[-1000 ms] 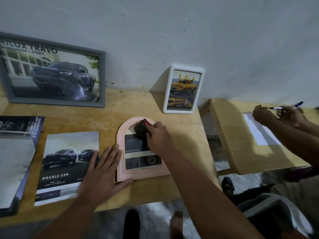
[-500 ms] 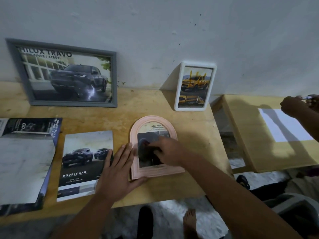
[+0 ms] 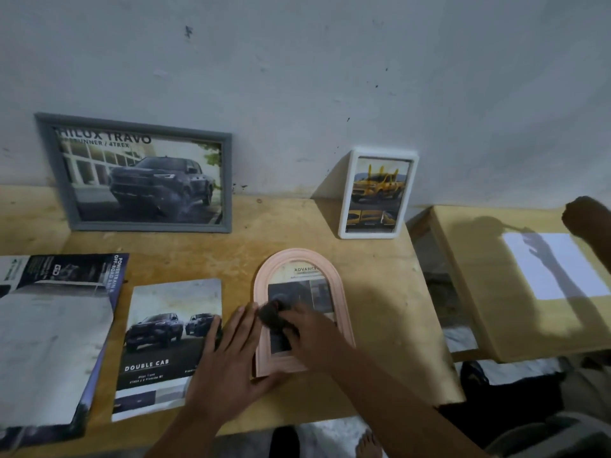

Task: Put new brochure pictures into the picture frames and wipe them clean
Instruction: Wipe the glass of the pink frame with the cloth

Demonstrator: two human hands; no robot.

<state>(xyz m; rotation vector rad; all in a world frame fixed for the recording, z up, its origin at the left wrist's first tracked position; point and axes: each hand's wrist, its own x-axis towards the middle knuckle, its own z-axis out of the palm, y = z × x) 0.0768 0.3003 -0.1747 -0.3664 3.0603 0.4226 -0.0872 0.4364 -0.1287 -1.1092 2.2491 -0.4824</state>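
Observation:
A pink arched picture frame (image 3: 334,276) lies flat on the wooden table (image 3: 274,226) with a brochure picture inside it. My right hand (image 3: 314,335) grips a dark cloth (image 3: 271,315) and holds it against the frame's glass near its left side. My left hand (image 3: 228,361) rests flat with fingers spread, pressing on the frame's lower left edge and the brochure beside it. A grey frame (image 3: 139,175) with a dark truck picture and a white frame (image 3: 377,195) with a yellow truck picture lean against the wall.
A "Double Cab" brochure (image 3: 165,345) lies left of the pink frame, and an open brochure (image 3: 56,338) lies at the far left. A second wooden board (image 3: 479,292) with a white sheet (image 3: 555,266) sits to the right, where another person's hand (image 3: 585,214) reaches in.
My right hand has drawn the cloth from the top of the arched frame down and left across the glass. The view has shifted right and down. The other person's hand has pulled back toward the right edge.

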